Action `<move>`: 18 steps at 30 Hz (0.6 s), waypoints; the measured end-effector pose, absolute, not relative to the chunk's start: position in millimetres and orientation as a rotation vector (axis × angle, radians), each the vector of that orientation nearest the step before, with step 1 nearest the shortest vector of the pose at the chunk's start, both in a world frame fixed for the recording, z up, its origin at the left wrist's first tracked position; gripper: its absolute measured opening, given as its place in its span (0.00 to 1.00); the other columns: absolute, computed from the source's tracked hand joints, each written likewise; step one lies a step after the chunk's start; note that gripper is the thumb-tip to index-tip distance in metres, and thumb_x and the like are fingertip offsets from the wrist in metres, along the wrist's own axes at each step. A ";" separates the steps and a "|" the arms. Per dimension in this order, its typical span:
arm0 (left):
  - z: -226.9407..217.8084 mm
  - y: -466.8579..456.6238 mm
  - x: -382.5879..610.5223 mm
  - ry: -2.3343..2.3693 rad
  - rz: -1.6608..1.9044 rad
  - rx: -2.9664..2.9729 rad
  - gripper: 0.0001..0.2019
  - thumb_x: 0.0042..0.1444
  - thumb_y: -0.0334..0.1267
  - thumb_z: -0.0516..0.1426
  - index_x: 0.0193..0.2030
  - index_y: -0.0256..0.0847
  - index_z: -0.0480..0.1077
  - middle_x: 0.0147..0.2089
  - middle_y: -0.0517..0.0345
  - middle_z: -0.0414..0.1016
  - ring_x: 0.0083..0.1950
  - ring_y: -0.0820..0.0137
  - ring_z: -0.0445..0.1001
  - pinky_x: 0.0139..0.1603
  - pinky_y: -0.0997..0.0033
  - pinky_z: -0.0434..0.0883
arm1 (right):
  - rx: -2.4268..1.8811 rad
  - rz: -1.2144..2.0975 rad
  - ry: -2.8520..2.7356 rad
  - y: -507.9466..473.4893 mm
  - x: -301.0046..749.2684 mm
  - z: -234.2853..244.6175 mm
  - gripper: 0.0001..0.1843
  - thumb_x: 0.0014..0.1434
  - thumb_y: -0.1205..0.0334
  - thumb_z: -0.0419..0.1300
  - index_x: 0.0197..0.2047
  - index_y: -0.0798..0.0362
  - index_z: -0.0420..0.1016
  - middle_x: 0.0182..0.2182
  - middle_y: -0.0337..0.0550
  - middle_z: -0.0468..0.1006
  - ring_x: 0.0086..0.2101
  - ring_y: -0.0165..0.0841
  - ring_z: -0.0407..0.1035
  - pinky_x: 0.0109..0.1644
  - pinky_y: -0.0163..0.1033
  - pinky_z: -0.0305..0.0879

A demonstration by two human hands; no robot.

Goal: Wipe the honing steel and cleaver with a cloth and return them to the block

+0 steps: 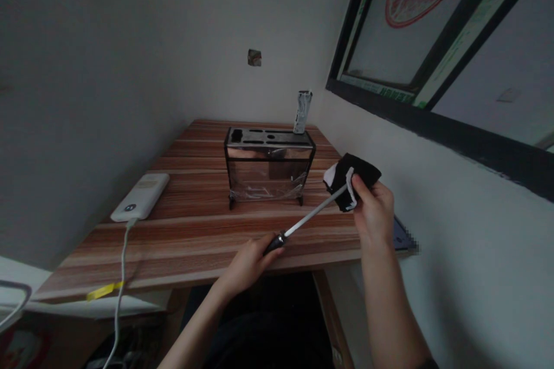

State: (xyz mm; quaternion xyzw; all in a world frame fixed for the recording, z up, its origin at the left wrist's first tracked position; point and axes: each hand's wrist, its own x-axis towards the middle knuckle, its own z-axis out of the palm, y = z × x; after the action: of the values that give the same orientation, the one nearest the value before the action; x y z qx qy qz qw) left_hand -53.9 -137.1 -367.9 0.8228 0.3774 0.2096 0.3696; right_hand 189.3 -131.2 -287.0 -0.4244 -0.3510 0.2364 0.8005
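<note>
My left hand (249, 262) is closed round the dark handle of a long thin metal rod (309, 216), like a sharpening steel, which slants up to the right over the front edge of the wooden table (190, 230). My right hand (373, 210) grips a black cloth with a white edge (351, 180) and pinches it round the rod's far tip. Behind them a metal and clear knife holder (269, 167) with slots in its top stands on the table.
A white power bank (141, 196) lies at the table's left, its white cable (121, 294) running down over the front edge past a strip of yellow tape (104, 290). A small silvery packet (302, 111) stands at the back by the wall. A dark-framed window (433, 52) is at the right.
</note>
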 end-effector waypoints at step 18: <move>-374.2 -134.1 -55.0 0.979 0.452 2.152 0.13 0.62 0.44 0.47 0.45 0.42 0.67 0.40 0.54 0.76 0.40 0.65 0.73 0.40 0.72 0.65 | -0.944 0.551 -0.682 -131.3 182.5 -305.4 0.16 0.44 0.55 0.69 0.36 0.54 0.77 0.36 0.43 0.80 0.36 0.34 0.74 0.43 0.43 0.69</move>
State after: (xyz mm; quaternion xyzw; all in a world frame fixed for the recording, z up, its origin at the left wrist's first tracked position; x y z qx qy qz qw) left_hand -55.0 -134.1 -374.2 0.8343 0.3796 0.1753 0.3592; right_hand 182.5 -131.3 -305.4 -0.4400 -0.3181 0.2567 0.7996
